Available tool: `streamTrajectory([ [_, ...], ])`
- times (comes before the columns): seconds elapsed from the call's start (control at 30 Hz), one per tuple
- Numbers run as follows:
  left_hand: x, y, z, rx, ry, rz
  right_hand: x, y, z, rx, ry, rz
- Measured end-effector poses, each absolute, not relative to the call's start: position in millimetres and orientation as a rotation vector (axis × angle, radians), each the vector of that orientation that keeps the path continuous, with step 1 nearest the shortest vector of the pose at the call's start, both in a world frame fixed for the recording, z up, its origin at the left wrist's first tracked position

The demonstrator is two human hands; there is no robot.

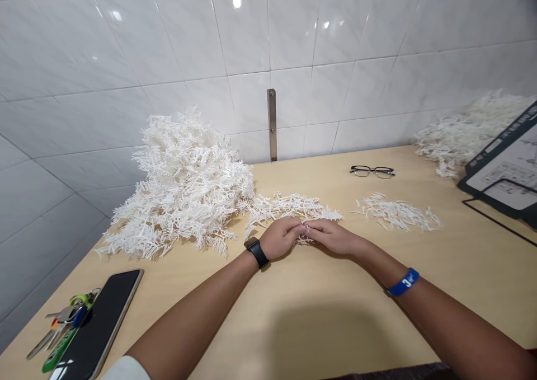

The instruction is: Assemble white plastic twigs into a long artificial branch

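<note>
Near the middle of the table my left hand point(282, 238) and my right hand point(331, 236) meet fingertip to fingertip, both closed in a pinch. Between and below the fingers shows a little of a white branched plastic piece point(305, 240); most of it is hidden by my hands. Just beyond them lies a loose spread of white branched plastic pieces point(289, 205). To the left rises a large tangled heap point(184, 187) of the same pieces. Right of my right hand is a small flat pile of short white plastic bits point(398, 214).
Black-framed glasses point(372, 171) lie toward the back right. Another white heap point(470, 131) stands at the far right, beside a tilted dark-edged printed board point(509, 164). A phone point(100, 324) and keys point(62, 318) lie front left. A tiled wall point(293, 97) with a metal strip point(272, 125) closes the back.
</note>
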State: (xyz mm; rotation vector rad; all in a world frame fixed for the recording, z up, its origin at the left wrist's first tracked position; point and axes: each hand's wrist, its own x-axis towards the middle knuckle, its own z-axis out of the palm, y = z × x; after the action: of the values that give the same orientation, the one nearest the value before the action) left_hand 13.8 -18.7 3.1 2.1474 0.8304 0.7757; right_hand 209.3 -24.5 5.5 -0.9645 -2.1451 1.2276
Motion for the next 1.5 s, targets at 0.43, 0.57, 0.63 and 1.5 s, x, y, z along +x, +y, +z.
streamTrajectory([
  [0.43, 9.3, -10.7, 2.8, 1.706, 0.705, 0.774, 193.0, -21.9, -9.2, -0.877, -1.946, 1.354],
  [0.57, 11.2, -10.3, 1.8, 1.672, 0.753, 0.852, 188.6, -23.7, -8.5, -0.850, -1.839, 1.361],
  [0.63, 12.0, -9.7, 0.3, 1.660, 0.780, 0.871, 186.9, -23.9, -8.5, -0.845, -1.834, 1.344],
  [1.5, 11.6, -9.7, 4.7, 1.509, 0.906, 0.957, 194.8, -20.5, -1.0, -1.011, -1.911, 1.113],
])
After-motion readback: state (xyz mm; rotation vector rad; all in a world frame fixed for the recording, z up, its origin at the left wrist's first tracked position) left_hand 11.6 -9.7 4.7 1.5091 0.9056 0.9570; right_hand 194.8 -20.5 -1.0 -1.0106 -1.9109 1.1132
